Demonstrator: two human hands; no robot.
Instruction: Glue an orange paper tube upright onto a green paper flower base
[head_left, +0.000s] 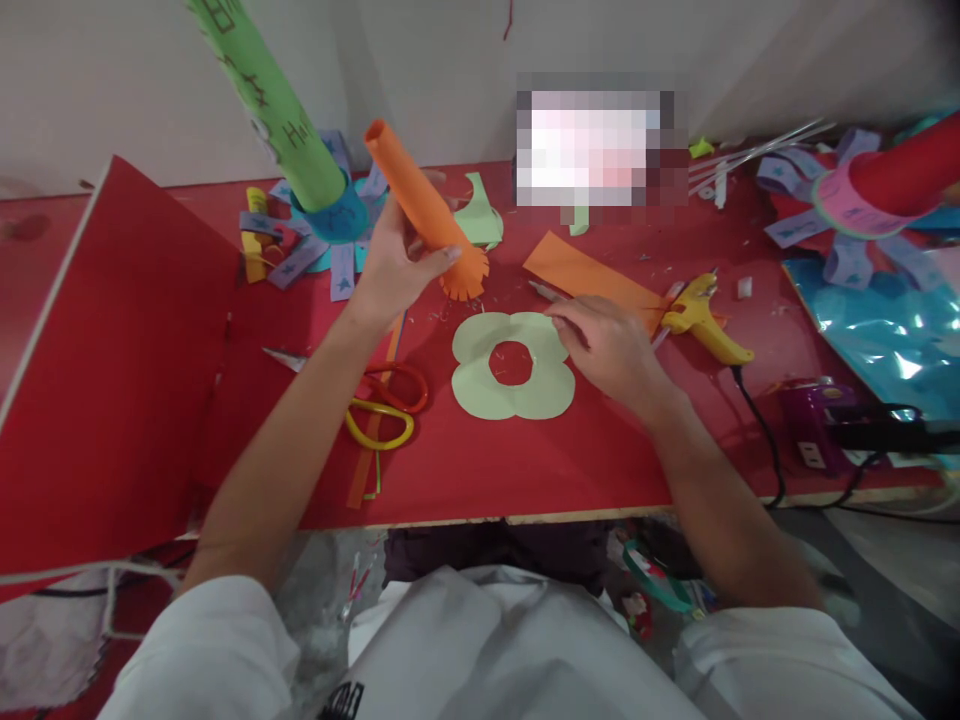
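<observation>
An orange paper tube (420, 195) with a fringed, flared lower end is gripped in my left hand (394, 260), thumb across its front. The tube leans over the table, its fringe just above a pale green paper flower (476, 385) with a round hole in its middle. My right hand (607, 345) has its fingers closed at the flower's upper right edge. A grey pointed thing (546, 290) shows beside those fingers; its kind is unclear. Behind the right hand lies an orange paper strip (592, 275).
Scissors (382, 425) lie under my left forearm. A yellow glue gun (705, 318) with a black cord rests right of my hand, near a purple power box (814, 425). Decorated green (292, 130) and red tubes (911, 175) stand at the sides. A red board (127, 380) rises at left.
</observation>
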